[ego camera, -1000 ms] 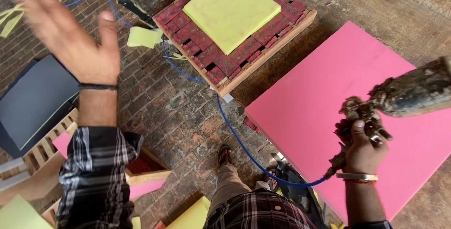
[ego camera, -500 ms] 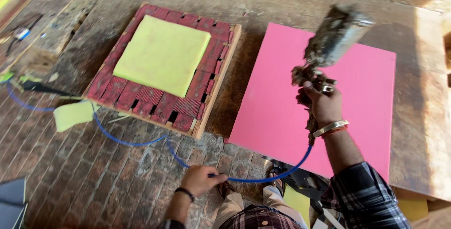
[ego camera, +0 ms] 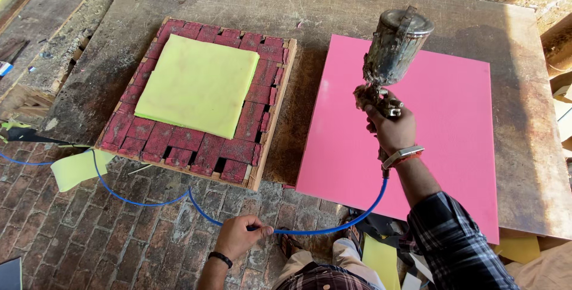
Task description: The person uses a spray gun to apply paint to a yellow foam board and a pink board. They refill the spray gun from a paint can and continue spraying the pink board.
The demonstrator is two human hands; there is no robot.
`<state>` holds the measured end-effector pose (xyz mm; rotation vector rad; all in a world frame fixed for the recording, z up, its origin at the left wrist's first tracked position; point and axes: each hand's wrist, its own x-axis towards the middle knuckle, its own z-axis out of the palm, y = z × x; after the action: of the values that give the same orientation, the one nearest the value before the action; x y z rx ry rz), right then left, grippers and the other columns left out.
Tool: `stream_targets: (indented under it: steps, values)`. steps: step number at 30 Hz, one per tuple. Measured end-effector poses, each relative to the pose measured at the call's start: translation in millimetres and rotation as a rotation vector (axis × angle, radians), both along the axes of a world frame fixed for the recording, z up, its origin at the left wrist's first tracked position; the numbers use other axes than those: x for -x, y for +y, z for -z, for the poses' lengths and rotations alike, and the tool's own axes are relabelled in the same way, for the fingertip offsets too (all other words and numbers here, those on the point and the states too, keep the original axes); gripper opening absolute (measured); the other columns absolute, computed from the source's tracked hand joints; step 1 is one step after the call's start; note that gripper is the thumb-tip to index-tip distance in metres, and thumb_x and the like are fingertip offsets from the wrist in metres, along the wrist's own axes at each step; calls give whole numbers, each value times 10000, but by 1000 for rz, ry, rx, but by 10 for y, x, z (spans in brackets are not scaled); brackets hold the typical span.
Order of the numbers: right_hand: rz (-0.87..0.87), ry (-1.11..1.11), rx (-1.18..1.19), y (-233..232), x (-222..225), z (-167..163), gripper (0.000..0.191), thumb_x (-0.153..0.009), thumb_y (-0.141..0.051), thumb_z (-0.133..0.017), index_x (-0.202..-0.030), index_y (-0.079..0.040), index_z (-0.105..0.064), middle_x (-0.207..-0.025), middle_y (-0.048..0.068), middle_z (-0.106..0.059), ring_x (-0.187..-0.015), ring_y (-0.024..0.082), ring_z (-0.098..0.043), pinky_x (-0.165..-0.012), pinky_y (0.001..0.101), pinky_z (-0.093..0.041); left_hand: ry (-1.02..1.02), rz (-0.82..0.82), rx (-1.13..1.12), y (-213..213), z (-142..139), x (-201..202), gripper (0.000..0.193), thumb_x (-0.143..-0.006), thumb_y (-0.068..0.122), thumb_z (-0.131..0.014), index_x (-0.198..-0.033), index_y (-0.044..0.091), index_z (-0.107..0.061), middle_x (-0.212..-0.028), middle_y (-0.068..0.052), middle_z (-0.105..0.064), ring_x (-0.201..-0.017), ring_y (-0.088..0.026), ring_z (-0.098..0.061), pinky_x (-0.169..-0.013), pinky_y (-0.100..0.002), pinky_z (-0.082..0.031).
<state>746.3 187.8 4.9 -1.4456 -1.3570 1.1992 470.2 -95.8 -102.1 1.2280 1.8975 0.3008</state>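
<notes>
My right hand (ego camera: 391, 126) grips a dirty metal spray gun (ego camera: 390, 58) with its cup upright, held over the left part of a large pink board (ego camera: 441, 141). A blue air hose (ego camera: 322, 227) runs from the gun down and left across the brick floor. My left hand (ego camera: 238, 235) pinches this hose low in the view, near my knee. To the left lies a yellow-green square sheet (ego camera: 199, 84) on a wooden tray of red bricks (ego camera: 179, 147).
The pink board and brick tray rest on a stained grey slab (ego camera: 333, 4). A small yellow-green piece (ego camera: 77, 168) lies on the brick floor at left. Yellow pieces (ego camera: 381, 260) sit by my legs. Wooden planks lie at the far left.
My view has swung onto the slab. My left hand came down from the air and took the hose. My right hand raised the spray gun upright over the pink board.
</notes>
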Motion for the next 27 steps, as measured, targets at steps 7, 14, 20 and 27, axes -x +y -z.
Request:
stream_targets:
  steps: [7, 14, 20, 27]
  values:
    - [-19, -11, 51, 127, -49, 20, 545, -913, -130, -741, -1440, -91, -609, -836, 66, -714, -646, 112, -661, -569, 271, -546, 26, -37, -60, 198, -29, 4, 441, -728, 598, -809, -752, 158, -794, -644, 27, -745, -567, -101, -662, -539, -295, -521]
    - [22, 73, 19, 521, -190, -65, 567, -918, -127, -747, -1455, -80, -571, -872, 73, -735, -647, 123, -663, -559, 277, -554, 9, -140, -146, 347, -112, -171, 437, -718, 581, -803, -770, 146, -803, -668, 23, -773, -592, -93, -703, -528, -288, -553]
    - [-2, -35, 6, 730, -227, -61, 606, -921, -165, -742, -1490, -133, -537, -911, 81, -751, -673, 117, -678, -585, 270, -577, 39, -173, -118, 451, -158, -376, 418, -756, 555, -805, -816, 141, -803, -705, 8, -783, -654, -107, -742, -594, -289, -595]
    - [-12, -13, 9, 995, -375, -45, 622, -923, -177, -740, -1504, -143, -521, -933, 84, -752, -666, 113, -675, -582, 267, -578, 36, -229, -90, 572, -212, -595, 387, -769, 527, -805, -837, 147, -808, -746, 2, -801, -701, -114, -759, -627, -303, -613]
